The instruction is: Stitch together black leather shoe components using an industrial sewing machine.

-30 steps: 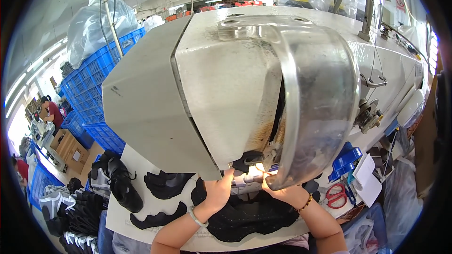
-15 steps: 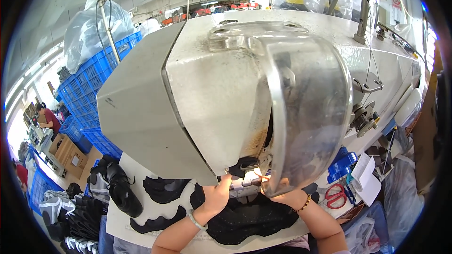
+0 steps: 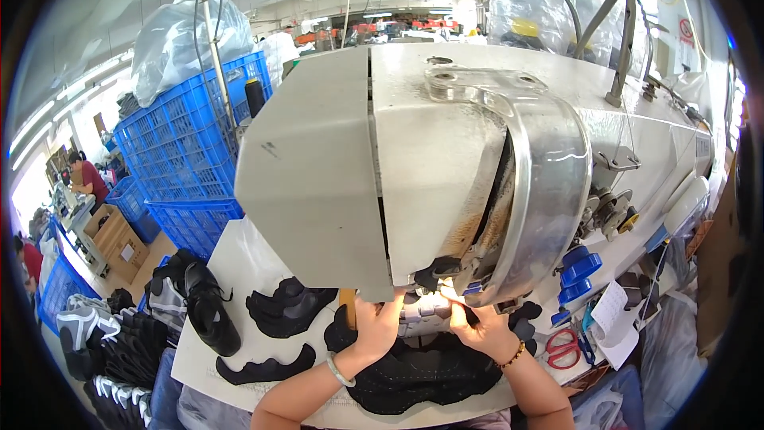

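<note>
Fingers (image 3: 395, 308) of my left hand (image 3: 380, 326) and those of my right hand (image 3: 477, 326) press down together on a black fabric piece (image 3: 422, 366), low in the centre of the frame, right under the head of the grey sewing machine (image 3: 430, 167). How tightly they pinch it, I cannot tell. Most of the fabric spreads toward me below my wrists, across the white table (image 3: 239, 255). Red scissors (image 3: 563, 348) lie at lower right.

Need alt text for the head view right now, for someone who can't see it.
Both hands, left hand and right hand, press a black shoe upper piece under the head of a large grey industrial sewing machine that fills the view. More black cut pieces lie left on the white table; red scissors lie right.
</note>
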Demonstrator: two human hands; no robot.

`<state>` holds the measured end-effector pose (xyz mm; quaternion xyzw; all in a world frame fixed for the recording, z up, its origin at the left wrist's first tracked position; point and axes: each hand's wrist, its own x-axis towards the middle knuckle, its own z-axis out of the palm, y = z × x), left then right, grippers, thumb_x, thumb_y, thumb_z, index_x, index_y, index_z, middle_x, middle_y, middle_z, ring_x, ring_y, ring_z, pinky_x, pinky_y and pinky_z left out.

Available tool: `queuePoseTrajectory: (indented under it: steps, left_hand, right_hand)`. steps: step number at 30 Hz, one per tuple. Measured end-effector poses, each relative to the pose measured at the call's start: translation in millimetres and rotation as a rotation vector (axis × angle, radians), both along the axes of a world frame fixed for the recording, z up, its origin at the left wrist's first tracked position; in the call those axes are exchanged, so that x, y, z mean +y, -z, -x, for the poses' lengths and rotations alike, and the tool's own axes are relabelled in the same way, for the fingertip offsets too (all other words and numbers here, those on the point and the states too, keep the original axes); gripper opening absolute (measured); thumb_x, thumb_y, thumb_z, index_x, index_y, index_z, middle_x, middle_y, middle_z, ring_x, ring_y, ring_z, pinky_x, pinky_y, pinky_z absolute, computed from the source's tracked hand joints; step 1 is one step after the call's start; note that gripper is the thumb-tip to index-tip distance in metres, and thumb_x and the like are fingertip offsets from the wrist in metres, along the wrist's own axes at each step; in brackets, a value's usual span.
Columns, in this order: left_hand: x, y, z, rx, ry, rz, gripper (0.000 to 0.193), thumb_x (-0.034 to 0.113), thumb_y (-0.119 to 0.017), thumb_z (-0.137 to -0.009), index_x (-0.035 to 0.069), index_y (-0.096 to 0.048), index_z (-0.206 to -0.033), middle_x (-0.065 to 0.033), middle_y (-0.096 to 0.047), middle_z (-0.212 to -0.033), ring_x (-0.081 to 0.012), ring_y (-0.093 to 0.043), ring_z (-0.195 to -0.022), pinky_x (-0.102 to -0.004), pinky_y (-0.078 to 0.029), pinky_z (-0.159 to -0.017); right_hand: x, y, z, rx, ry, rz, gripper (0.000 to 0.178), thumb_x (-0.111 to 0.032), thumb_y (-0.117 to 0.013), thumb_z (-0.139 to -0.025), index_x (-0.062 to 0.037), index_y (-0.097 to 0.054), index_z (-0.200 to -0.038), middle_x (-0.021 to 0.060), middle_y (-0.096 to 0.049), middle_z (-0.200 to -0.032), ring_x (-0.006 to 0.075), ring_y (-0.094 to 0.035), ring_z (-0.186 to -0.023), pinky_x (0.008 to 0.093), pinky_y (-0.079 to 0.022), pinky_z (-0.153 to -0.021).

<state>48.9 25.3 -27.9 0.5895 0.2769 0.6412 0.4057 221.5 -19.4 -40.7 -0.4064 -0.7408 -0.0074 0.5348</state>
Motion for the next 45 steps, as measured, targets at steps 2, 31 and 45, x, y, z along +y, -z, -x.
queuePoseTrajectory:
  steps: [2, 31, 45]
  left_hand:
    - [0, 3, -2, -0.014, 0.001, 0.019, 0.013, 0.003, -0.056, -0.085, -0.005, -0.061, -0.075, 0.0050, -0.050, -0.060, -0.0032, -0.040, -0.054, -0.0238, -0.031, -0.047]
    - [-41, -43, 119, 0.872, 0.889, 0.417, 0.030, 0.012, -0.067, -0.083, 0.002, -0.063, -0.111, -0.0060, -0.068, -0.090, -0.0081, -0.062, -0.081, -0.0235, -0.049, -0.077]
    - [-46, -41, 76, 0.911, 0.868, 0.447, 0.034, 0.015, -0.064, -0.086, 0.004, -0.060, -0.118, -0.0066, -0.068, -0.098, -0.0080, -0.060, -0.085, -0.0227, -0.047, -0.077]
  right_hand:
    - [-4, 3, -1, 0.018, 0.055, 0.008, 0.024, -0.002, -0.061, -0.077, -0.0010, -0.067, -0.100, 0.0092, -0.065, -0.089, 0.0168, -0.063, -0.073, 0.0288, -0.050, -0.068]
    - [-55, -38, 33, -0.198, -0.464, 0.436, 0.020, -0.016, -0.076, -0.074, -0.0059, -0.062, -0.083, 0.0049, -0.060, -0.076, 0.0232, -0.057, -0.076, 0.0322, -0.044, -0.070]
    - [-63, -21, 0, 0.091, -0.478, 0.791, 0.016, -0.017, -0.066, -0.084, -0.0038, -0.066, -0.093, 0.0037, -0.061, -0.077, 0.0138, -0.052, -0.070, 0.0266, -0.041, -0.062]
